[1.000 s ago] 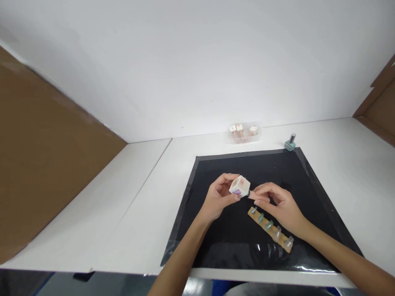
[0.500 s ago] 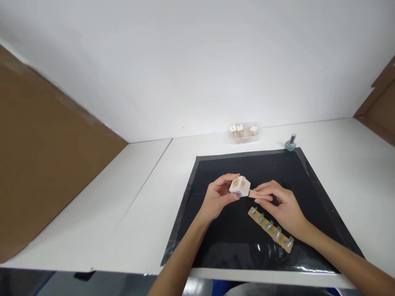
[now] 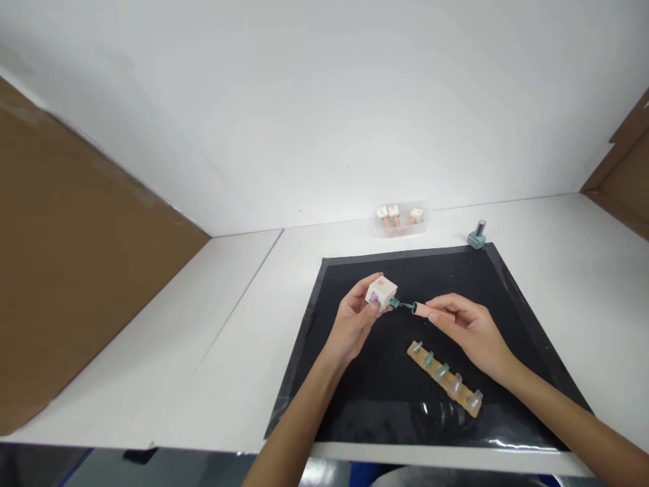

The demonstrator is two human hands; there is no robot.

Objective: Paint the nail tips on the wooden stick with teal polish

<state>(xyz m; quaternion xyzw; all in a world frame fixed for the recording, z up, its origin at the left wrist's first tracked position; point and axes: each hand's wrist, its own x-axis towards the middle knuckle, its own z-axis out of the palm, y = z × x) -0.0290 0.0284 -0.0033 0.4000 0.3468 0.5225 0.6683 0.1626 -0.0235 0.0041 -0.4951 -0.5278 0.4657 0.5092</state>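
Note:
My left hand is closed around a white cube-shaped nail polish bottle with a purple mark on one side. The bottle is tilted, its green-smeared neck pointing right. In my right hand, fingers pinch the pink nail polish cap, whose open end is rimmed with dark green. Between cap and neck stretches the thin green brush, its tip at the neck. Below the hands, a tan strip on the mat bears several nail tips, some green or greyish, others clear.
A black mat covers part of the white table. Behind it stands a clear plastic box holding 3 white bottles with pink caps. At the mat's far right corner is a teal nail polish bottle with a silver cap.
The cap has come off the bottle, exposing the green neck and brush. My left hand has moved slightly left and up with the bottle; my right hand has shifted right with the cap.

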